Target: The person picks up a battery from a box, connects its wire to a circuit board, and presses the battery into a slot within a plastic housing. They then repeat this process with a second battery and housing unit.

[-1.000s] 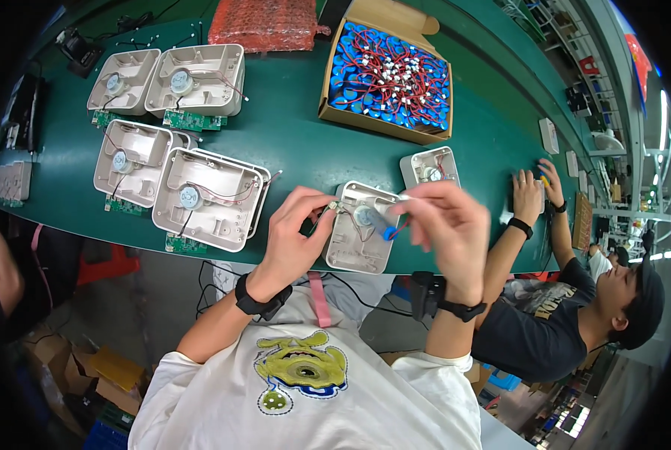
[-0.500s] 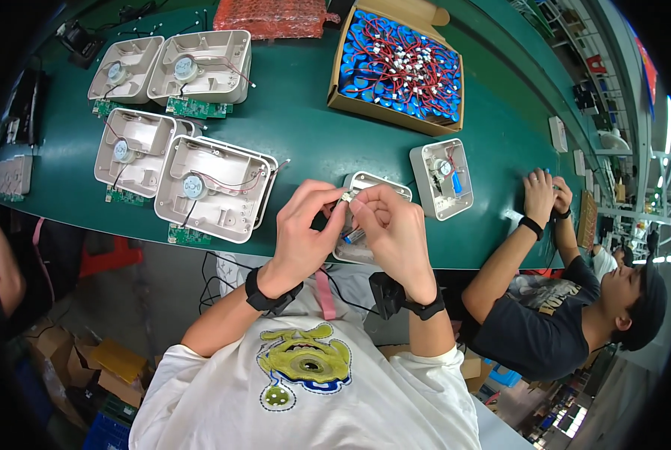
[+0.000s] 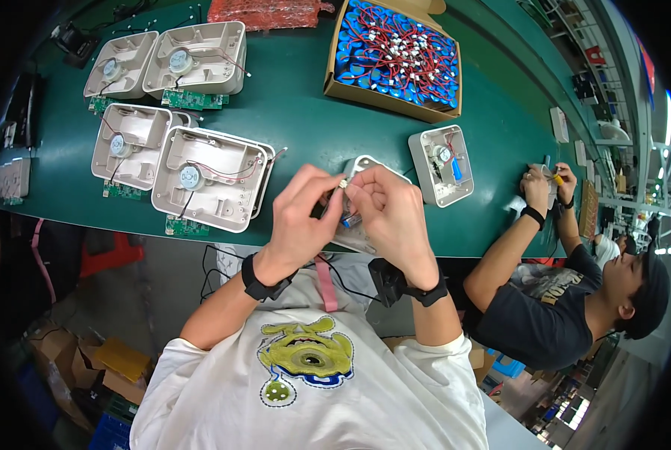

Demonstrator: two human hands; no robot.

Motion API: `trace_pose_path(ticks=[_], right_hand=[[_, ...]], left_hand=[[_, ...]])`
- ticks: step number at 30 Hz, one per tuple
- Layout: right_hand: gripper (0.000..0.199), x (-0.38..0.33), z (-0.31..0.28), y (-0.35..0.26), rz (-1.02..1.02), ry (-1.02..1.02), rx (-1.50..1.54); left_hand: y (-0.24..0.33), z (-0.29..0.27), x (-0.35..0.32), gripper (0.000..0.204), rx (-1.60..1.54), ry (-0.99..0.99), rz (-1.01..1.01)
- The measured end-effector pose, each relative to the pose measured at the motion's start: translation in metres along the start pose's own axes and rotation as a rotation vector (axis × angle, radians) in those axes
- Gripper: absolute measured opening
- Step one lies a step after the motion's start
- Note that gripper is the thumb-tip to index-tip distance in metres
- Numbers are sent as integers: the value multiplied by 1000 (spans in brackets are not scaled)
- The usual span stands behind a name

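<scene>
White T-shirt [image 3: 305, 412] nearest me, green one-eyed cartoon patch [image 3: 309, 356] on the chest. Black wristbands [image 3: 264, 281] on both forearms. Both hands meet over the near edge of the green worktop [image 3: 298, 97], fingertips almost touching. Left hand [image 3: 299, 217]: thumb and index pinch a small white connector [image 3: 343, 183]. Right hand [image 3: 395, 221]: thumb and index close in at the same connector from the other side; can't tell exactly what sits between them. Connector is held up above an open beige housing [image 3: 363, 163], mostly hidden by the hands; a blue cylindrical cell [image 3: 350, 221] shows between them, low down.

Just right of that: second open housing [image 3: 421, 166], tilted a bit, with a round motor [image 3: 442, 154] and a blue cell inside. Left side: four open housings [image 3: 219, 206] grouped in two rows, each with a silver motor, green circuit boards [image 3: 193, 100] at their near edges. Far right, co-worker's hands [image 3: 534, 191] busy at the worktop; what they grip is too small to make out. Farther back: open carton [image 3: 388, 105] packed with blue cells, red leads and white plugs on top. Red bubble wrap [image 3: 268, 13] beside it, to the left.
</scene>
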State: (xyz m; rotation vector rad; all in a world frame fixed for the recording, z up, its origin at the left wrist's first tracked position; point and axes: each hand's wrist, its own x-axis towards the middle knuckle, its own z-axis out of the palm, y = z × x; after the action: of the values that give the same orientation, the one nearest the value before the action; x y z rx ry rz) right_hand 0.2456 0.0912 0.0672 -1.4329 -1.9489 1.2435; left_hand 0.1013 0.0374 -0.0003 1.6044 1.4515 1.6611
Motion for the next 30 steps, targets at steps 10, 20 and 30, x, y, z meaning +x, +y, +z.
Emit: trace_pose_path(ticks=[10, 20, 30], right_hand=[[24, -31, -8, 1, -483, 112, -653], [26, -28, -42, 25, -380, 232, -462], [63, -58, -21, 23, -247, 347, -411]], left_hand=[[-15, 0, 2, 19, -196, -28, -282], [20, -12, 17, 18, -21, -82, -330], [33, -24, 11, 16, 119, -272, -324]])
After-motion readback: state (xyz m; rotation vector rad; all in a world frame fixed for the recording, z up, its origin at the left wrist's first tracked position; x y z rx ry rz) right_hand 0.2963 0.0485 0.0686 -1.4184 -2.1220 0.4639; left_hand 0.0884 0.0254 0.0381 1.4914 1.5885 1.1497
